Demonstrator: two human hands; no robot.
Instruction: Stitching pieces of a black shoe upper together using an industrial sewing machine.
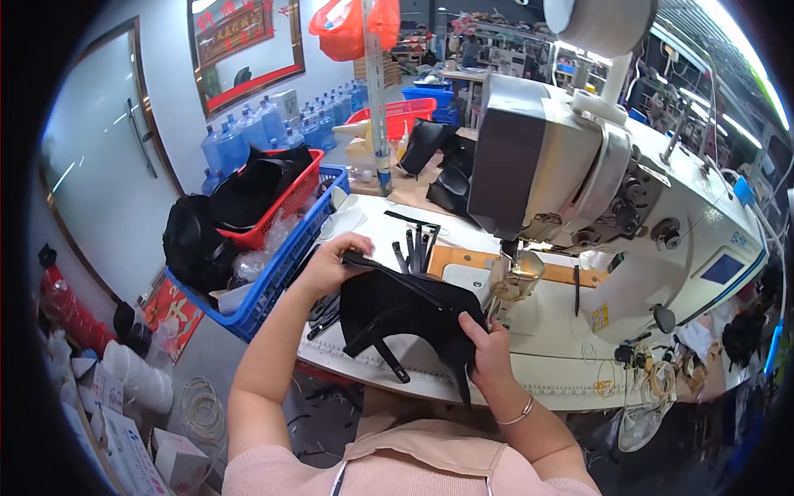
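Observation:
A black fabric piece with straps (405,310) lies spread on the white sewing table (538,364) in front of me. My left hand (335,258) pinches its upper left edge. Its right edge, close beside the presser foot (511,285) of the white industrial sewing machine (628,190), is gripped by my right hand (490,351), which wears a thin bracelet. Several loose black straps (416,248) lie on the table just beyond the fabric.
A blue crate (281,269) holding a red basket (289,202) of black pieces stands to my left. Behind it are several blue water jugs (273,124). More black pieces (438,161) lie at the table's far end. White boxes and cups (124,397) sit on the floor at lower left.

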